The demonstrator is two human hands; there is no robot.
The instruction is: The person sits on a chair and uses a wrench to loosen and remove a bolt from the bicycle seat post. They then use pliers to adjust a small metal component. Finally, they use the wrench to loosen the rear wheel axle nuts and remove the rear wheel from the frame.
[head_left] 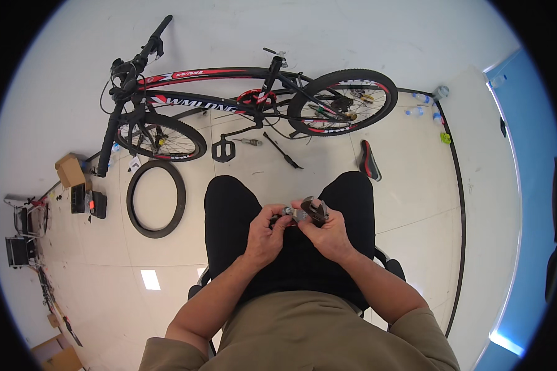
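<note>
Pale tiled floor (408,204), glossy, light patches reflected at lower left; white wall (229,37) behind, blue panel (526,123) along the far right. Dark strip (462,247) runs down the right side of the floor.

Person seated on a chair (395,268) with dark arms, black trousers (229,204), olive-brown shirt (297,328). Both hands meet above the lap, between the knees. Left hand (266,238): thumb and fingers pinch a small silvery metal part (288,211). Right hand (333,238): fingers curl around a dark rounded metal piece (316,211), its near end up against the silvery one. Whether the two are joined or only touching, cannot tell; fingers cover much of both.

Ahead, by the wall: black-and-red bicycle (223,106), handlebar to the left, rear wheel (387,96) to the right, a pedal (223,149) low at the near side. Seat-post top is bare. On the floor between bicycle and knees: a slim tool (250,141) just beside the pedal and a thin black rod (283,150), lying aslant. Black-and-red saddle (370,162) beyond the right knee.

Loose black tyre (179,191) flat on the floor, left of the left knee. Farther left, an open cardboard box (71,170) and a black case (98,204). Far right: several clear bottles (414,111) near the strip, a yellow-green item (445,138) close by.
</note>
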